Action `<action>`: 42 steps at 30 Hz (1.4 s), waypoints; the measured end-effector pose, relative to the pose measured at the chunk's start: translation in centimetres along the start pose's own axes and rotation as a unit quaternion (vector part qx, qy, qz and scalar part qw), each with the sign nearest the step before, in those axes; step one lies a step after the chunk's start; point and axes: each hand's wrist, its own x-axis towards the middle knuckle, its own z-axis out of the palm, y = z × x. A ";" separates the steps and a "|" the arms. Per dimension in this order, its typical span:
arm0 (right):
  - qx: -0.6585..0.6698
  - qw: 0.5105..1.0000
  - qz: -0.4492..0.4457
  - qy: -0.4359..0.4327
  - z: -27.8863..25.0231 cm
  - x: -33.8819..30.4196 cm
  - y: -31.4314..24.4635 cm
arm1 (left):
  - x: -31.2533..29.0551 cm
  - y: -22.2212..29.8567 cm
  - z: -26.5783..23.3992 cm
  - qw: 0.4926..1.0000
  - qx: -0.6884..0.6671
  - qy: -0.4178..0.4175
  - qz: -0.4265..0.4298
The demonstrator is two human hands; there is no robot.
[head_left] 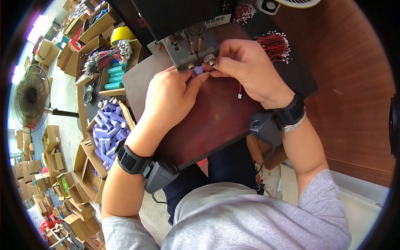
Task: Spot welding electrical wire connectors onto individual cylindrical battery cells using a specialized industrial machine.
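While both hands crowd the machine head (192, 51), left hand (171, 98) & right hand (246, 68) pinch a small purple cell (198, 68) between fingertips, grip closed tight, right under the metal pins. Desk (208, 116) below; box of purple cells (109, 129) at left.

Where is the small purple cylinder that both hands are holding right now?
In the head view, the purple cylinder sits top centre, pinched between the left hand and the right hand, just under the two metal pins of the machine head.
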 end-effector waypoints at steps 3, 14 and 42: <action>0.015 1.000 -0.007 -0.012 0.0 -0.1 -0.1 | -0.1 -0.1 0.0 1.000 -0.014 0.009 -0.004; -0.090 0.996 0.001 0.009 0.1 -1.5 -1.2 | -0.2 -0.2 -0.4 0.998 -0.061 -0.027 0.020; -0.554 0.808 -0.057 0.192 -17.7 -7.6 5.6 | -0.6 1.0 -0.2 0.997 -0.060 -0.001 0.048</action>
